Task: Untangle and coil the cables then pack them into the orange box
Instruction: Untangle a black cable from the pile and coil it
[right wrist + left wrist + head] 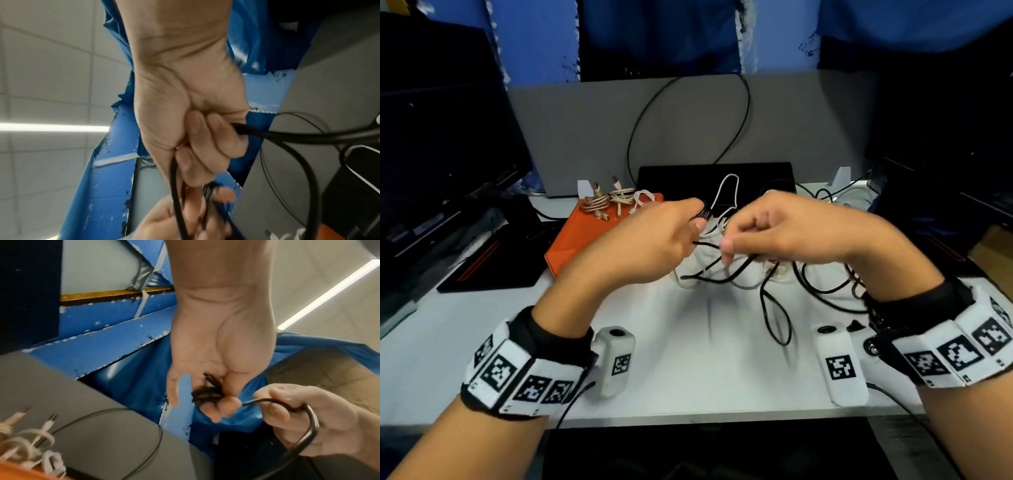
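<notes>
Both hands are raised over the white desk, close together. My left hand (671, 229) (213, 386) pinches a small bundle of coiled black cable (207, 394) between thumb and fingers. My right hand (774, 233) (197, 142) has its fingers curled round the same black cable (308, 138), which loops away down to the desk (774, 308). More black and white cables (726, 274) lie tangled under the hands. The orange box (582, 233) sits at the left rear, with several coiled cables (616, 202) on it: braided copper and white ones.
A dark monitor (438, 144) stands at the left, and a grey partition (585, 137) runs behind the desk. A black flat device (715, 174) lies beyond the hands. Two white tagged blocks (616, 359) (839, 363) rest near the front desk edge.
</notes>
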`<state>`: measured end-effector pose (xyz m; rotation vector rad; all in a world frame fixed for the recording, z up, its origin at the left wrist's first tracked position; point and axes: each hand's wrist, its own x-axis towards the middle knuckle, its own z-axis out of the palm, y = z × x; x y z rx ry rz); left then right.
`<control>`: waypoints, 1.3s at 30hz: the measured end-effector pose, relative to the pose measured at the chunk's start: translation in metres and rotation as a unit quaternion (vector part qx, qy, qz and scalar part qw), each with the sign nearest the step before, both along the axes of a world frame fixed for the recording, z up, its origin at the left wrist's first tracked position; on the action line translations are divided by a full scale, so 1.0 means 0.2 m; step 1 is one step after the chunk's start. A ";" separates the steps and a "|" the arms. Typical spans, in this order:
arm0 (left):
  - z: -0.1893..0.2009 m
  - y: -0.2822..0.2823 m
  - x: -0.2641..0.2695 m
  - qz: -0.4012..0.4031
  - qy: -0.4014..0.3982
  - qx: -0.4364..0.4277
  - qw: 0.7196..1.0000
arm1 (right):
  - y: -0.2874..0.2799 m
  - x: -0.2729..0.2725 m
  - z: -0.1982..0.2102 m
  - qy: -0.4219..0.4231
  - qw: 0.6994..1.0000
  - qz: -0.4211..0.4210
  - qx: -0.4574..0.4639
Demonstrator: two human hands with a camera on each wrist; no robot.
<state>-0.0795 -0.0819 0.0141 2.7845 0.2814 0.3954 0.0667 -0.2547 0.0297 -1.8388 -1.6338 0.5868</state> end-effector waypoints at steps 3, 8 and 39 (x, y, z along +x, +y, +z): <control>0.04 0.03 -0.05 -0.138 -0.006 -0.203 0.970 | -0.03 0.07 0.04 0.005 0.990 -0.058 0.127; 0.10 0.09 -0.13 -0.213 -0.019 -0.298 0.930 | -0.04 0.15 0.03 0.074 0.970 -0.114 0.203; 0.11 0.02 -0.02 -0.014 -0.279 -0.543 0.792 | -0.06 0.05 0.07 -0.039 0.982 -0.063 0.171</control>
